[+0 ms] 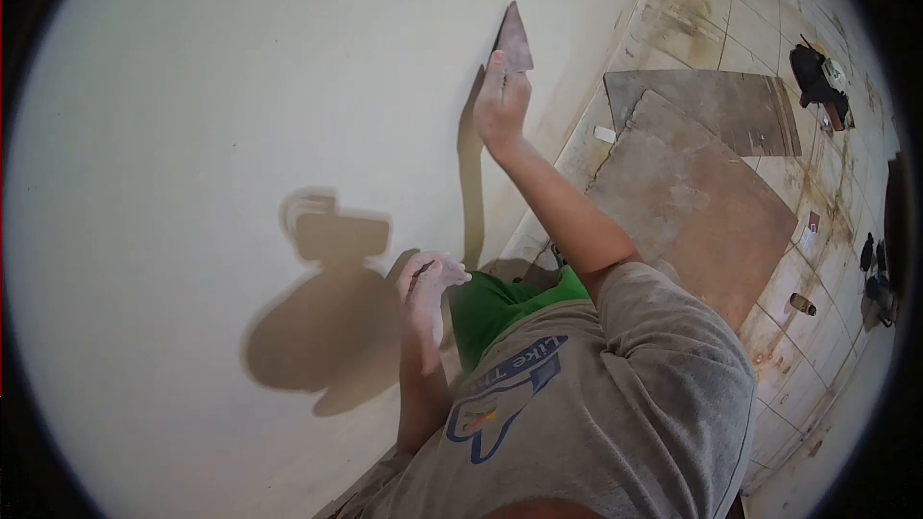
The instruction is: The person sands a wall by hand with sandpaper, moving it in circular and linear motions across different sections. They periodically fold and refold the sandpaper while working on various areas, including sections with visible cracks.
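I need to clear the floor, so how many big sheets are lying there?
2: a grey sheet higher in the picture, and a brown sheet below, overlapping it. More may be hidden underneath.

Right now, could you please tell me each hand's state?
Left hand: partly open, nothing visible in it.
Right hand: closed on a thin triangular sheet.

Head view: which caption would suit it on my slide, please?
Right hand holding a flat, pointed piece beside a pale wall, left hand nearer the shirt.
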Demonstrator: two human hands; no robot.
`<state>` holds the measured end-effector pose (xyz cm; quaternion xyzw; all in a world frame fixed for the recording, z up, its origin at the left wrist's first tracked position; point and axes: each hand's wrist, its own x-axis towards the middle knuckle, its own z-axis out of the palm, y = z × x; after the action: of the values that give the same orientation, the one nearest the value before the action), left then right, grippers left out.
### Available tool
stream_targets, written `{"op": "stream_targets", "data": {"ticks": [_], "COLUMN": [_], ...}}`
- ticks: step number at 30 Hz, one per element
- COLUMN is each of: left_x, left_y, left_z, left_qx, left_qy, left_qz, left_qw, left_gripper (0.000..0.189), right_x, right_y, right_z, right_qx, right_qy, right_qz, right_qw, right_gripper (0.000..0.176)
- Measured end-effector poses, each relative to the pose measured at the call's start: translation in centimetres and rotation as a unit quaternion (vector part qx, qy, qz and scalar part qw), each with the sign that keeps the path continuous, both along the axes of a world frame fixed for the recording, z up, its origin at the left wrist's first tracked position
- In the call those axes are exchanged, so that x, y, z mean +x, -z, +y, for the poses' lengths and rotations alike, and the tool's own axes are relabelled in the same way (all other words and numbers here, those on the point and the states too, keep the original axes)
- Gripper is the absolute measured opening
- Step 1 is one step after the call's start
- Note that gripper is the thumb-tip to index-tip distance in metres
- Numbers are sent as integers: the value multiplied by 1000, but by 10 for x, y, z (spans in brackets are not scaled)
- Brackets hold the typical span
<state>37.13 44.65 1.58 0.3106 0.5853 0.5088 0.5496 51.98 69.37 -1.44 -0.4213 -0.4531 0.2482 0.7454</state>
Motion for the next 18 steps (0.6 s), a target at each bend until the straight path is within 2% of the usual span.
{"op": "stream_targets", "data": {"ticks": [4,8,9,11,15,17,18], "left_x": [1,9,13,11,12,10,9], "left_y": [-5,-3,-4,3,8,3,-1], "left_z": [6,13,14,13,17,14,14], "left_qx": [-3,-19,-25,-16,7,7,10], "left_qy": [4,-37,-59,-39,-19,-4,5], "left_qz": [7,31,44,30,11,7,6], "left_qw": [1000,999,997,999,1000,1000,1000], "left_gripper": [24,31,33,36,37,37,37], "right_x": [-22,-25,-20,-11,3,13,19], "right_y": [-8,26,31,38,72,50,27], "right_z": [-36,-118,-132,-148,-122,-93,-79], "right_qx": [53,-11,-30,-66,-186,-141,-72], "right_qy": [-56,-297,-335,-412,-269,-176,-123], "right_qz": [-45,-46,-50,-62,89,95,68], "right_qw": [996,954,941,907,941,970,987], "right_gripper": [53,55,55,54,50,50,50]}}
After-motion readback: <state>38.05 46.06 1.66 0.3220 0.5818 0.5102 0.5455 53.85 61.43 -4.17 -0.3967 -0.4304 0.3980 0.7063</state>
